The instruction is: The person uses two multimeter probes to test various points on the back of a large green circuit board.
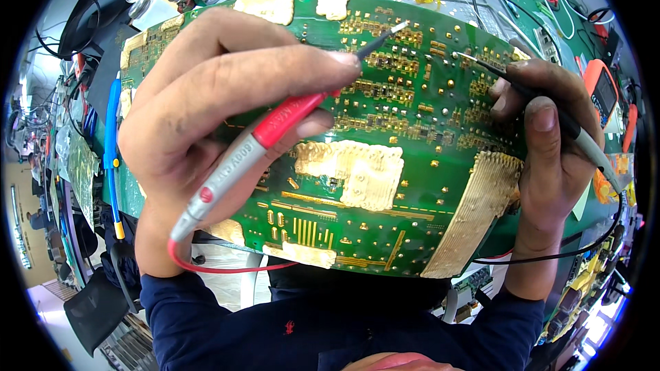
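Note:
A large green circuit board (371,223) lies under both hands, with gold contacts, small components and cream-coloured patches on its face. My left hand (199,96) is closed round a red and grey test probe (292,122). Its dark shaft slants up and right, and the pale tip appears over the upper middle rows of components. In my right hand (553,137) is a black and grey test probe (591,150), pinched near its front. The thin metal tip points left over the board's upper right part. Whether either tip touches the board I cannot tell.
An orange-edged multimeter (602,93) stands at the right, beyond my right hand. A red lead (227,270) and a black lead (550,259) trail from the probes. To the left is a blue bar-like tool (111,144). Cables and tools clutter the far green bench.

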`<state>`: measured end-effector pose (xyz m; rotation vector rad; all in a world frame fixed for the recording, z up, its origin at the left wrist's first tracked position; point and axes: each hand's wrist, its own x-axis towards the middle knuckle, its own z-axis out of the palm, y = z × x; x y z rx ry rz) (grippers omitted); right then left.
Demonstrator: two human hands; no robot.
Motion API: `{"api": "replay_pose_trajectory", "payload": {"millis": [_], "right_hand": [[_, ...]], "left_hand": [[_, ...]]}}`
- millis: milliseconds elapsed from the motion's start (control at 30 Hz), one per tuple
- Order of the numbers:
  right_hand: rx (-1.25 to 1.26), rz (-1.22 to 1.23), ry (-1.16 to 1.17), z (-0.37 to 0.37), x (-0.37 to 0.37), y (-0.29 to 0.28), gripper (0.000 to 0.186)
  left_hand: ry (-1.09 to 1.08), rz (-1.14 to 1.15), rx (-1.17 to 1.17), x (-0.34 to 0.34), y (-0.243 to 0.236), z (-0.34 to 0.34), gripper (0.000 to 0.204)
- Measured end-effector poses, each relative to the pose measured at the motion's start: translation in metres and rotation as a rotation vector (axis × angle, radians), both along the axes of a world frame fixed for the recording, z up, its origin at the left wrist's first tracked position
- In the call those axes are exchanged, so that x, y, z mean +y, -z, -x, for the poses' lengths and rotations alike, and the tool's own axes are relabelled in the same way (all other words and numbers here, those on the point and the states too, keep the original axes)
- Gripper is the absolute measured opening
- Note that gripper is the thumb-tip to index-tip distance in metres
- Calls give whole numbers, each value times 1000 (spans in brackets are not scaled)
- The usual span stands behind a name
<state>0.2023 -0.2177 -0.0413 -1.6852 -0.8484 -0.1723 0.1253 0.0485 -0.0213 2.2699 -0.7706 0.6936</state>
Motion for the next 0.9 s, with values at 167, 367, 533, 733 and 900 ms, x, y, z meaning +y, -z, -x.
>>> {"api": "replay_pose_trajectory", "payload": {"millis": [167,367,533,733,900], "right_hand": [[11,-28,-13,2,0,2,34],[71,-16,-41,2,-1,1,27],[70,-2,-46,3,-1,1,23],[-1,22,-44,1,-1,2,21],[-75,47,-44,-2,0,3,21]], "left_hand": [[95,3,42,0,4,-6,30],[98,-87,77,-5,-1,-4,29],[108,-104,66,-5,0,-5,30],[113,-114,66,-6,0,-5,30],[106,-112,80,-8,0,-6,30]]}}
